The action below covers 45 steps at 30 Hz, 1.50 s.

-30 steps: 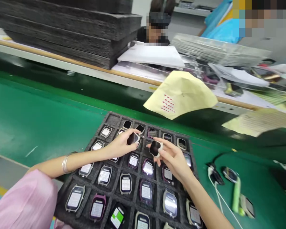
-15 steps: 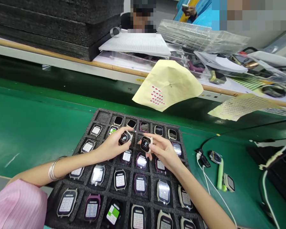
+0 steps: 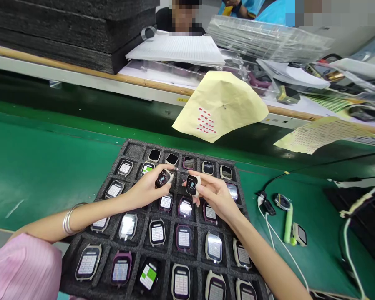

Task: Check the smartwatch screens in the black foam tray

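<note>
While both my arms reach out over the black foam tray with its grid of square pockets [image 3: 134, 149], each hand holds one strapless watch body lifted clear of the pockets, above the tray's far half near its middle. My left hand [image 3: 146, 189] pinches the dark-faced watch body with a pale rim [image 3: 163, 178] between thumb and fingertips; its lit screen faces up and toward me, and its long axis tilts from near-left to far-right, toward the tray's far right corner. My right hand [image 3: 214, 195] grips the white-cased watch body with a dark lit screen [image 3: 192, 185] the same way, fingers closed on its sides; it stands nearly upright, screen toward me, long axis running roughly from the tray's near edge to its far edge. The two watches sit near each other but apart, with a narrow gap between them.

Silver bangles [image 3: 69, 217] ring my left wrist. Most pockets of the tray hold more watch bodies lying flat, screens up, many lit. Right of the tray, on the green conveyor belt [image 3: 33, 154], lies a white cable with a dark plug [image 3: 266, 207], and beside it a green watch strap [image 3: 288, 225]. Beyond the tray's far edge a pale yellow sheet with red dot stickers [image 3: 221, 106] hangs over the belt.
</note>
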Each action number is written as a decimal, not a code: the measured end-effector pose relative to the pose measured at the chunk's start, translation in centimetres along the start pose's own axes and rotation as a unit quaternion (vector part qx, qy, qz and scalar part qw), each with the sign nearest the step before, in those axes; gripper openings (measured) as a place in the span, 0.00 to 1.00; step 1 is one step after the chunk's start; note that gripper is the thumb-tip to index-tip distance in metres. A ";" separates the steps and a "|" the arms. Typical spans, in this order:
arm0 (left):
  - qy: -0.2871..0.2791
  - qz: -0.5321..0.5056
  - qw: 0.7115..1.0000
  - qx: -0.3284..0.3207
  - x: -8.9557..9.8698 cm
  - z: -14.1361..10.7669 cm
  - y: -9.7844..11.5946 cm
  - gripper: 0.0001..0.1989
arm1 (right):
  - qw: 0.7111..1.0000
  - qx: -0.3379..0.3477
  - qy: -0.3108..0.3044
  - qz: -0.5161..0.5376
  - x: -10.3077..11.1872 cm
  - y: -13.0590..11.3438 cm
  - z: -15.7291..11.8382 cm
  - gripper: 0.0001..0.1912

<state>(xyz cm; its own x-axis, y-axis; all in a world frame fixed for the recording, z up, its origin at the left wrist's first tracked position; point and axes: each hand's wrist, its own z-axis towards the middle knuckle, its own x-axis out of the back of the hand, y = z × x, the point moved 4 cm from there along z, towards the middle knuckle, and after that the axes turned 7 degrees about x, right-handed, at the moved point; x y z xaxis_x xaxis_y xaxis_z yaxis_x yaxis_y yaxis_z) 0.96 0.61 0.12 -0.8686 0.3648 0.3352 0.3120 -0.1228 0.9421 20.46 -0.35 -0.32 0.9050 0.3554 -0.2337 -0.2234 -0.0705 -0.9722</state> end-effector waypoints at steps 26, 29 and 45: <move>-0.028 0.008 1.000 0.001 0.1 -0.1 0.2 0.18 | 0.999 0.001 -0.015 -0.039 0.4 0.2 -0.2 0.22; -0.025 0.021 0.999 0.003 0.1 -0.1 0.1 0.17 | 0.999 -0.003 -0.012 -0.036 0.4 0.2 -0.3 0.22; -0.018 0.030 0.999 -0.012 0.4 -0.3 0.5 0.19 | 1.000 0.003 0.009 -0.029 0.3 -0.4 -0.4 0.22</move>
<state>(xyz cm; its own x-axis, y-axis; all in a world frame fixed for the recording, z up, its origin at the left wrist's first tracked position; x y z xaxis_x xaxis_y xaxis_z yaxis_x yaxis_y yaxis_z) 0.65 0.45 0.77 -0.8336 0.3899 0.3914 0.3536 -0.1676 0.9202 20.99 -0.54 -0.01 0.9229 0.3420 -0.1771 -0.1720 -0.0454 -0.9841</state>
